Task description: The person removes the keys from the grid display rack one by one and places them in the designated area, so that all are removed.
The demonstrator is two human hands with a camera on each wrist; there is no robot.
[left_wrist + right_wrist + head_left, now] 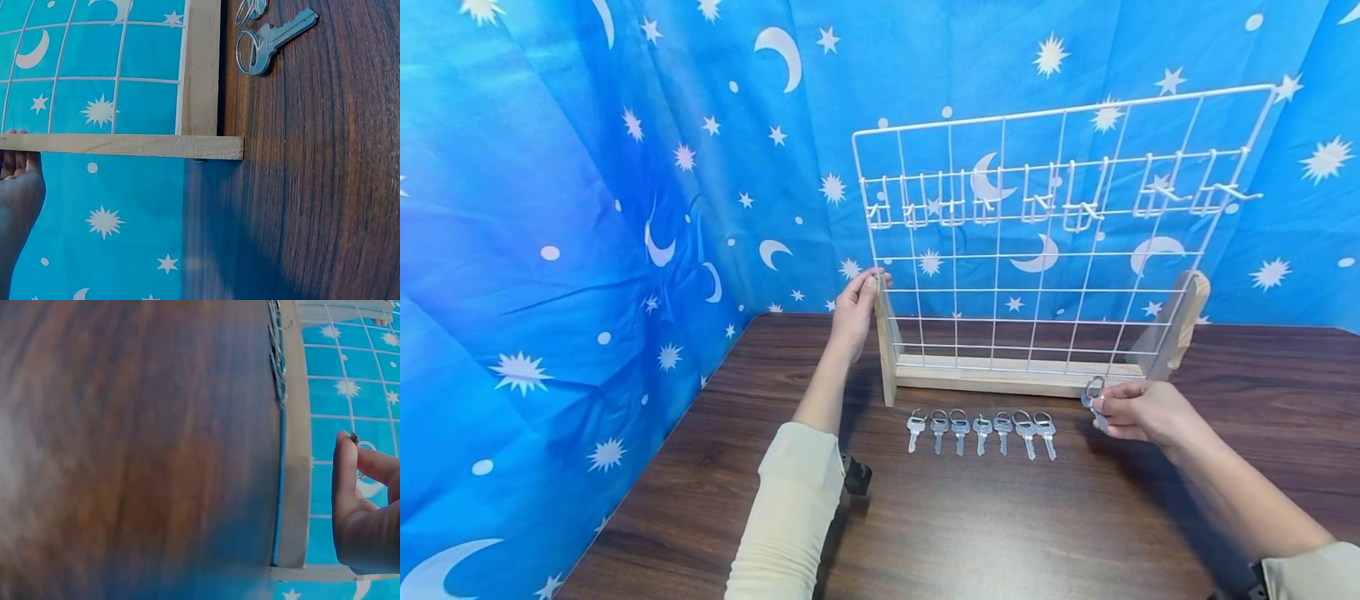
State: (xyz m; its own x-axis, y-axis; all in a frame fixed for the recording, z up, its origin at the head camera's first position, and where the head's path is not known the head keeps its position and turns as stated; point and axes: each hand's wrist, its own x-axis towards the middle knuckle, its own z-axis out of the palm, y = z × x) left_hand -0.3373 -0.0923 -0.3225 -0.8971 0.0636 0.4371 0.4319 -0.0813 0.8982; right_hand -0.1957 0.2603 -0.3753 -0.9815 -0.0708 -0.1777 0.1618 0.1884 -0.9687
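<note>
A white wire grid rack (996, 290) on a wooden stand stands upright on the table, with several white hooks (953, 218) along its upper part. My left hand (854, 310) grips the top of the left wooden upright (886, 358); the left wrist view has the fingers behind that upright (144, 145). Between thumb and fingers my right hand (1142, 412) pinches a key (1100, 418) with a metal ring, just in front of the stand's right end. In the right wrist view little of this key shows at the fingertips (342, 439). The hooks hold no keys.
Several silver keys with rings lie in a row before the stand, among them a leftmost key (916, 433) and a rightmost key (1046, 435). The dark wooden table (955, 533) meets a blue curtain (587, 292) with moons and stars behind and at left.
</note>
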